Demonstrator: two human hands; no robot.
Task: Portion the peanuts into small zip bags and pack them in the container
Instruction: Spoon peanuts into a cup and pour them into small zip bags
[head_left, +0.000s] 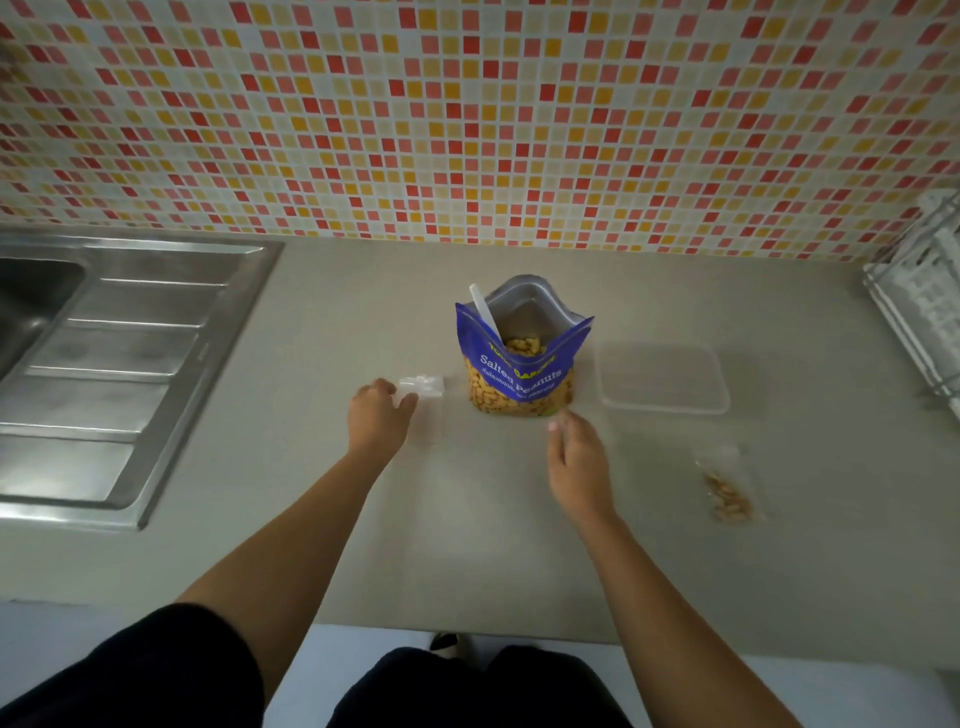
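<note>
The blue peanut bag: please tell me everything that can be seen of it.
The peanut bag is a blue stand-up pouch with "Salted Peanuts" printed on its front and a clear lower window showing many peanuts. Its top is open wide, with a silvery lining inside. A white spoon stands in it, leaning toward the left rim. The bag stands upright on the grey counter, left of the clear container. Neither hand seems to touch it.

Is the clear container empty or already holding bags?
Empty: the clear container shows only countertop through it; one filled zip bag lies outside.
</note>
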